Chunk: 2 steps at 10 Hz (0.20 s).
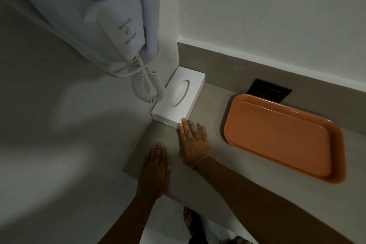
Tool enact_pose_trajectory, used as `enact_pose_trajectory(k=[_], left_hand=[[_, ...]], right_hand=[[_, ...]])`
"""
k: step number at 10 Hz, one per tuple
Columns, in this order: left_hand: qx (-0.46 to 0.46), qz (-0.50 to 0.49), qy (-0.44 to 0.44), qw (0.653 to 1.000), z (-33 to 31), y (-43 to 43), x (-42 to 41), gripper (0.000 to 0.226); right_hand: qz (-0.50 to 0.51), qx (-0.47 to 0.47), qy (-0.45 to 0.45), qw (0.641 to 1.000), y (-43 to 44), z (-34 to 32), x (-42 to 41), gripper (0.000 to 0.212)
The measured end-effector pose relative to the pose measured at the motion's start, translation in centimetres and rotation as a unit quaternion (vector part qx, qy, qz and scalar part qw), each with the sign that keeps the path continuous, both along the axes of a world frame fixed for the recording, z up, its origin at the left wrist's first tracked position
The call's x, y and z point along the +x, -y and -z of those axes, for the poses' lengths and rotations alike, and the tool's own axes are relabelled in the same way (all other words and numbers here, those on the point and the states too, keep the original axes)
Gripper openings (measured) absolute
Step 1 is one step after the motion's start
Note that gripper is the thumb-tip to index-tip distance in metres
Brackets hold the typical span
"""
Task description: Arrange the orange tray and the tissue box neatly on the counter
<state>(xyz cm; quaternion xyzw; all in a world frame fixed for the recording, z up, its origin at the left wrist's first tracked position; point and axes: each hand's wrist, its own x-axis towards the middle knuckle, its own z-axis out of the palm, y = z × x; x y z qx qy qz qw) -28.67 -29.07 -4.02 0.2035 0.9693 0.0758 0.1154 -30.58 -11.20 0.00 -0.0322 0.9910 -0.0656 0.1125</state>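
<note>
Tissue box (178,96) sits in the corner, frame centre; orange tray (281,136) to its right. My right hand (195,142), flat & empty, fingertips on box edge; left hand (156,166) flat on table (213,105). I'd nudge gently, square w/ wall.

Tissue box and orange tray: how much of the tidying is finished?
The tissue box already sits in the counter corner against the wall. The right hand touches its near corner with its fingertips, the left hand lies flat. The orange tray lies untouched, skewed.
</note>
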Motion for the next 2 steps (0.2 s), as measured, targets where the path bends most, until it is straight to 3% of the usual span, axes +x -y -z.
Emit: enact_pose_trajectory(k=[2], left_hand=[[0.020, 0.018, -0.013, 1.000, -0.47, -0.10, -0.15, 0.063]], right_hand=[[-0.007, -0.047, 0.017, 0.999, -0.42, -1.04, -0.19, 0.088]])
